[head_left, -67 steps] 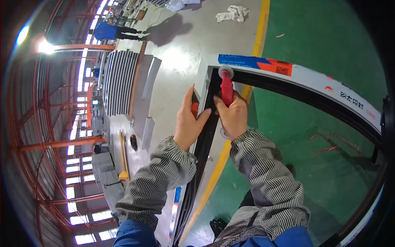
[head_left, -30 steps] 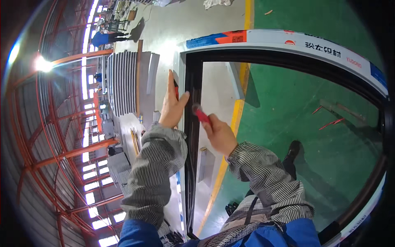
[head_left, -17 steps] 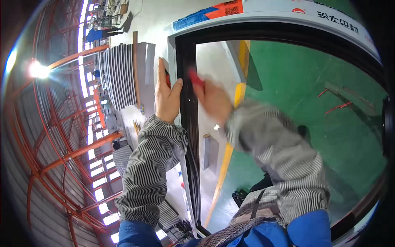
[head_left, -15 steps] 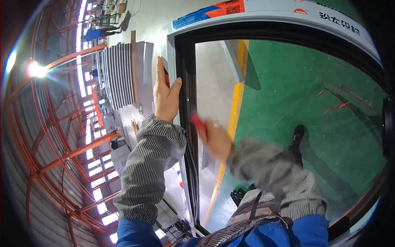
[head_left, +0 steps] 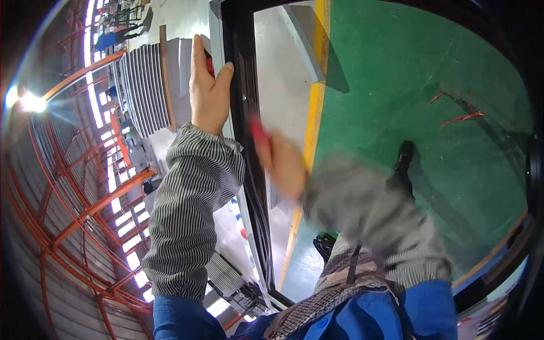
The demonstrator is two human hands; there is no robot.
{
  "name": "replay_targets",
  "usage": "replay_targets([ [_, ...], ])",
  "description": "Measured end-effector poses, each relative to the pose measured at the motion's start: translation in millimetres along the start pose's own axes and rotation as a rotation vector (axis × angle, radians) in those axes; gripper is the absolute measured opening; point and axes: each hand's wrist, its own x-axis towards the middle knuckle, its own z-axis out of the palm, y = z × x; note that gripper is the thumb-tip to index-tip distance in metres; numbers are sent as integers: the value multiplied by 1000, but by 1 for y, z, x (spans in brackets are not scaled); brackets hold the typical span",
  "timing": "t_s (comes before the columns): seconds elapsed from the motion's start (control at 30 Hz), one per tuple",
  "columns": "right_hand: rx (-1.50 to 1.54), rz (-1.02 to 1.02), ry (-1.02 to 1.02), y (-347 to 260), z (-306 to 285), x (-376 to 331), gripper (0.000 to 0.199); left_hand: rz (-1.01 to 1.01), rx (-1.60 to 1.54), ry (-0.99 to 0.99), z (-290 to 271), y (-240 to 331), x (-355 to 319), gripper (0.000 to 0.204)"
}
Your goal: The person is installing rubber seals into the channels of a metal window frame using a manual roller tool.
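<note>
A large dark frame (head_left: 228,28) with a light grey outer edge stands around the view before me. My left hand (head_left: 209,96) is at the outer edge of its left side, index finger pointing up and thumb against the edge. A red object (head_left: 209,64) shows between that thumb and finger, mostly hidden by the hand; its kind is unclear. My right hand (head_left: 288,167), smeared by motion, is closed around a red tool (head_left: 259,136) at the inner side of the same frame member. The blur hides the tool's kind. Dark cables (head_left: 262,238) run along the member below.
A yellow line (head_left: 315,113) divides pale floor from green floor (head_left: 391,73). Red strips (head_left: 462,119) lie on the green floor at right. A grey bar (head_left: 300,42) is seen through the frame. Stacked grey panels (head_left: 141,90) and a distant person in blue (head_left: 107,41) are at left.
The whole view has shifted, so the frame and both hands appear higher and further left. My left hand keeps its place on the frame. My right hand is blurred in both pictures.
</note>
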Motion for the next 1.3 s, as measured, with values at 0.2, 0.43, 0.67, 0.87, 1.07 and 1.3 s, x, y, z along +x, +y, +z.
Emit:
replay_targets([
  [0.2, -3, -99, 15, 23, 13, -30, 25, 75, -200, -31, -4, -1, 3, 73],
  [0.43, 204, 156, -92, -34, -57, 54, 27, -64, -43, 9, 13, -21, -118, 90],
  [0.67, -90, -193, 116, 95, 72, -125, 26, -334, 64, -57, -36, -26, -343, 71],
  [0.87, -93, -158, 180, 84, 75, -122, 24, -279, 107, 6, -32, -29, -345, 60],
  [1.07, -27, -153, 173, 123, 107, -178, 23, -267, 179, 36, -28, -30, -348, 59],
  [1.3, -127, -192, 170, 101, 79, -144, 25, -341, 149, -17, -25, -30, -346, 50],
])
